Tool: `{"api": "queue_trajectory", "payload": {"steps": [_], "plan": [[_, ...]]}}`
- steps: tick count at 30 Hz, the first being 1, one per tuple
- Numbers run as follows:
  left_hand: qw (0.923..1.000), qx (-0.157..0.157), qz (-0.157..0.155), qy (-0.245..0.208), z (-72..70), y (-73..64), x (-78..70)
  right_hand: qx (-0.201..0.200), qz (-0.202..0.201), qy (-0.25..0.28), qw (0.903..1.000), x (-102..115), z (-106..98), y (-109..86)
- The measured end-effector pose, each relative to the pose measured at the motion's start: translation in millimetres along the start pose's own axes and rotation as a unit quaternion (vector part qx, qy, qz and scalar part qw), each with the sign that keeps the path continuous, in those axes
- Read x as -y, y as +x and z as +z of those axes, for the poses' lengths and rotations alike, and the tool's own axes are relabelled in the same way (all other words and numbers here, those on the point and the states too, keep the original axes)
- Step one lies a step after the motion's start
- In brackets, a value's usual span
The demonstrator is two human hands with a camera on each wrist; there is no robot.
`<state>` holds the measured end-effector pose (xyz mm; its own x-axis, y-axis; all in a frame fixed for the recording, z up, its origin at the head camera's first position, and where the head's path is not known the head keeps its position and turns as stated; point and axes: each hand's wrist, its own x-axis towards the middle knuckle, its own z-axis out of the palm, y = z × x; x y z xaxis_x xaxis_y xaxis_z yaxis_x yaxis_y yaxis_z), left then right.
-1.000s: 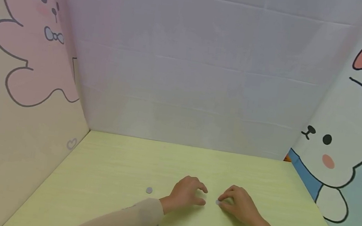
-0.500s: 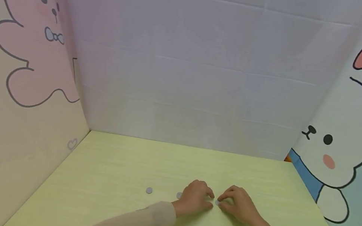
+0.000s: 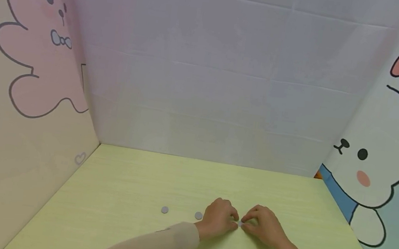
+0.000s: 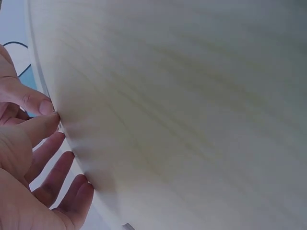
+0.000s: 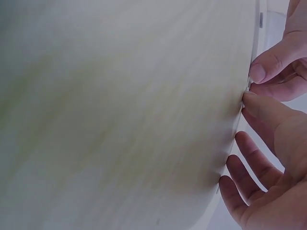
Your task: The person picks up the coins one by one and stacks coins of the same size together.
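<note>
Between the fingertips of both hands lies a small flat grey disc (image 3: pixel 240 224), coin-like, on the pale yellow-green table (image 3: pixel 133 178). My right hand (image 3: pixel 265 228) pinches it from the right with thumb and forefinger. From the left, my left hand (image 3: pixel 218 219) has its thumb and forefinger at the same disc, gripping its edge. Most of the disc is hidden by the fingertips. In the left wrist view, the left hand's other fingers (image 4: pixel 57 175) rest their tips on the table. The right wrist view shows the right hand's other fingers (image 5: pixel 240 182) spread along the surface.
Two more grey discs lie in a row to the left: one disc (image 3: pixel 198 215) just beside the left wrist, another disc (image 3: pixel 164 210) farther left. A white back panel (image 3: pixel 202 100) and printed side panels (image 3: pixel 378 163) enclose the table.
My left hand has moved right, up to the disc that the right hand pinches. The middle disc, first hidden behind the left hand, now shows. The right hand has stayed in place.
</note>
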<state>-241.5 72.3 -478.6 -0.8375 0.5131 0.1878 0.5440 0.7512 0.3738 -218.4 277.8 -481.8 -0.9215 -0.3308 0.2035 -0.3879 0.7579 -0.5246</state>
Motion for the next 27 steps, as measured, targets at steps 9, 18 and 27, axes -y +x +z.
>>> {"api": "queue_trajectory", "payload": {"steps": [9,18,27], "plan": [[1.0,-0.004,-0.006,-0.001,2.0,0.1,-3.7,0.004,0.001,0.003,1.0,-1.8,1.2,-0.6],[0.9995,-0.031,-0.004,0.01,4.7,4.2,-4.1,-0.004,-0.006,-0.003,1.0,-2.4,2.4,1.4],[0.9991,-0.037,-0.008,0.017,5.7,6.6,-6.8,0.004,-0.024,-0.003,0.9997,-1.6,-2.7,1.1]]}}
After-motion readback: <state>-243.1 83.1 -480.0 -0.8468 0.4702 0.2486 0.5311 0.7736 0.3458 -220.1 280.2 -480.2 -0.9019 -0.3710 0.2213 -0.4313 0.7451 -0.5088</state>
